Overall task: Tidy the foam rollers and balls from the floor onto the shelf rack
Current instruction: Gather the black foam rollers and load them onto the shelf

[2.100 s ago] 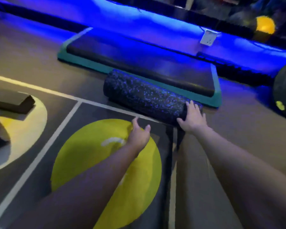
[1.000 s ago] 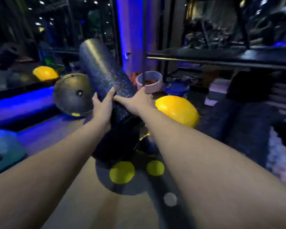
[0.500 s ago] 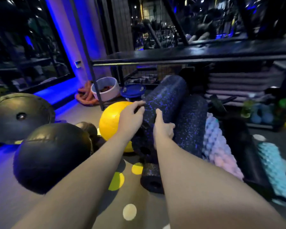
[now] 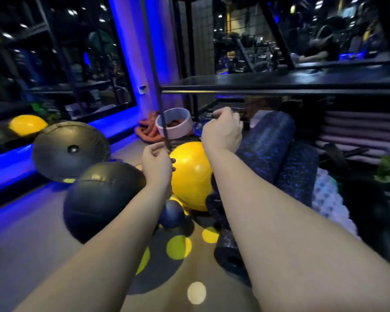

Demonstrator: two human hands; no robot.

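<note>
Just this side of the yellow ball (image 4: 190,174): short speckled roller (image 4: 229,255) flat on the floor, hollow end forward, and a small dark ball (image 4: 171,213) tucked just beside the yellow one's base. Left of the yellow ball, a big black medicine ball (image 4: 101,199). Rollers probably light, stiff foam with a faintly grippy skin (judged by looks alone), so best wrapped round the middle with one hand. Medicine ball likely heavy and slick, so best cupped low from both sides. Over the yellow ball, left hand (image 4: 157,163) and right hand (image 4: 222,131), both loosely curled, nothing visibly held. Right of the yellow ball, long speckled roller (image 4: 266,143) lying against a second speckled roller (image 4: 298,172); hard to tell whether on the lowest shelf or the floor. Beyond the yellow ball, shelf rack (image 4: 279,86), dark and low.
</note>
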